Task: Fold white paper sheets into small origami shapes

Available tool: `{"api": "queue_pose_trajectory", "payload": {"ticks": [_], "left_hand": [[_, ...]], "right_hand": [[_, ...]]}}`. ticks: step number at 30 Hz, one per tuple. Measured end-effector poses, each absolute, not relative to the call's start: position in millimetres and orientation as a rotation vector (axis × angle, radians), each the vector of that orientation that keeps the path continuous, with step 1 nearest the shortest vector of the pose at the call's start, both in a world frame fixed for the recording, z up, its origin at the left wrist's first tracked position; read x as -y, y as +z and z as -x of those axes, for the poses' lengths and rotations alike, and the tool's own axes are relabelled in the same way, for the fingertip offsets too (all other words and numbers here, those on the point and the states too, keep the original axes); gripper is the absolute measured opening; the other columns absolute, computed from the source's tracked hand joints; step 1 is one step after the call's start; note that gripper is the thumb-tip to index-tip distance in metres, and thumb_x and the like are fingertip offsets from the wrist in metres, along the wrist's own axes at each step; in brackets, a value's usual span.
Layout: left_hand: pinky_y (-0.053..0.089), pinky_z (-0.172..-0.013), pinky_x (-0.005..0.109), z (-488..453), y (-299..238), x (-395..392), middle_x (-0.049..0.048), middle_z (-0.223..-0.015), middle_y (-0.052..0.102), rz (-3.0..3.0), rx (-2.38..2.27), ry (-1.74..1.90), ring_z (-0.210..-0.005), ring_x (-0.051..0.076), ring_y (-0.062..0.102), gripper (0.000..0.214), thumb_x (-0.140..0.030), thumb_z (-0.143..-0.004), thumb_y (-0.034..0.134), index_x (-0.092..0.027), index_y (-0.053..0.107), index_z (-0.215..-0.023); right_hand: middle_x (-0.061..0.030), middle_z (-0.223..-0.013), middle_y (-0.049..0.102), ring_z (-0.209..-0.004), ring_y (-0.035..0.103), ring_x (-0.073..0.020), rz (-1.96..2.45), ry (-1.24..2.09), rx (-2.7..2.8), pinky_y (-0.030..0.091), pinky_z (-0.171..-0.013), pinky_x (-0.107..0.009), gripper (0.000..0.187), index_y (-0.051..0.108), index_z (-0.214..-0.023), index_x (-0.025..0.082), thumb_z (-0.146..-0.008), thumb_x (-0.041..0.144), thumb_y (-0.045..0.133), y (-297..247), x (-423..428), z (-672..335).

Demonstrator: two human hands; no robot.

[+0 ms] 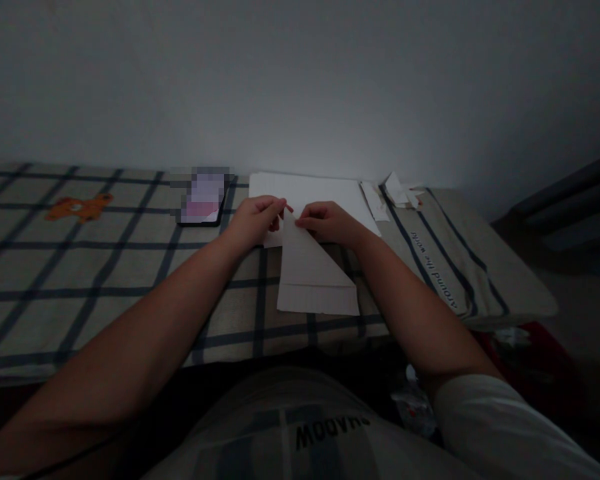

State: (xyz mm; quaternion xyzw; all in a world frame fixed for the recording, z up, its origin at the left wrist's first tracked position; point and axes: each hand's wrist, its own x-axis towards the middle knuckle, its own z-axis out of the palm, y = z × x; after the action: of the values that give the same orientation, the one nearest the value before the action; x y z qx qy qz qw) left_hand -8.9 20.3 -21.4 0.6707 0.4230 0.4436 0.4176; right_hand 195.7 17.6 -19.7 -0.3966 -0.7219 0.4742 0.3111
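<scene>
A folded sheet of lined paper point(310, 263) comes to a point at its top and has a flat strip along its lower edge. My left hand point(260, 220) pinches the paper's tip from the left. At the right slanted edge, just below the tip, the fingers of my right hand point(325, 221) are closed on the same sheet. Behind both hands lies a stack of white paper point(313, 187), partly covered by them. The exact fingertip contact at the tip is small and dim.
A phone point(205, 197) with a lit screen lies to the left, and an orange bear-shaped piece point(80, 208) farther left. Torn paper scraps point(400, 192) sit right of the stack. A checked cloth point(180, 280) covers the table, which meets a wall point(300, 87) behind.
</scene>
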Motion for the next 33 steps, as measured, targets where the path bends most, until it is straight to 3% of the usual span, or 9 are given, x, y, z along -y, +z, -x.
{"api": "queue_pose_trajectory", "payload": {"ticks": [6, 12, 33], "left_hand": [[0.037, -0.052, 0.024, 9.1, -19.9, -21.5, -0.0001, -0.058, 0.055, -1.633, -1.061, 1.175, -0.053, 0.011, 0.049, 0.031, -0.045, -0.083, 0.060, -0.018, 0.065, -0.070], [0.036, -0.052, 0.024, 8.6, -18.9, -16.9, -0.0010, -0.059, 0.058, -1.731, -1.086, 1.050, -0.054, 0.011, 0.050, 0.023, -0.041, -0.075, 0.071, -0.018, 0.069, -0.078], [0.035, -0.053, 0.024, 11.4, -23.4, -20.4, -0.0008, -0.059, 0.059, -1.797, -1.120, 1.016, -0.055, 0.011, 0.050, 0.025, -0.042, -0.075, 0.072, -0.018, 0.067, -0.072]], "right_hand": [[0.0045, -0.059, 0.051, -0.056, 0.043, -0.0097, 1.071, 1.236, 1.913, 0.031, -0.053, -0.025, 0.028, 0.058, -0.071, 0.018, -0.080, 0.043, 0.068, -20.0, -18.8, -196.2], [0.0042, -0.060, 0.052, -0.057, 0.044, -0.0098, 1.056, 1.229, 1.900, 0.033, -0.053, -0.025, 0.028, 0.059, -0.073, 0.017, -0.080, 0.043, 0.066, -20.0, -19.7, -195.0], [0.0041, -0.061, 0.052, -0.057, 0.045, -0.0097, 1.054, 1.347, 1.840, 0.034, -0.052, -0.024, 0.024, 0.064, -0.076, 0.017, -0.079, 0.040, 0.069, -21.0, -17.4, -194.6]]}}
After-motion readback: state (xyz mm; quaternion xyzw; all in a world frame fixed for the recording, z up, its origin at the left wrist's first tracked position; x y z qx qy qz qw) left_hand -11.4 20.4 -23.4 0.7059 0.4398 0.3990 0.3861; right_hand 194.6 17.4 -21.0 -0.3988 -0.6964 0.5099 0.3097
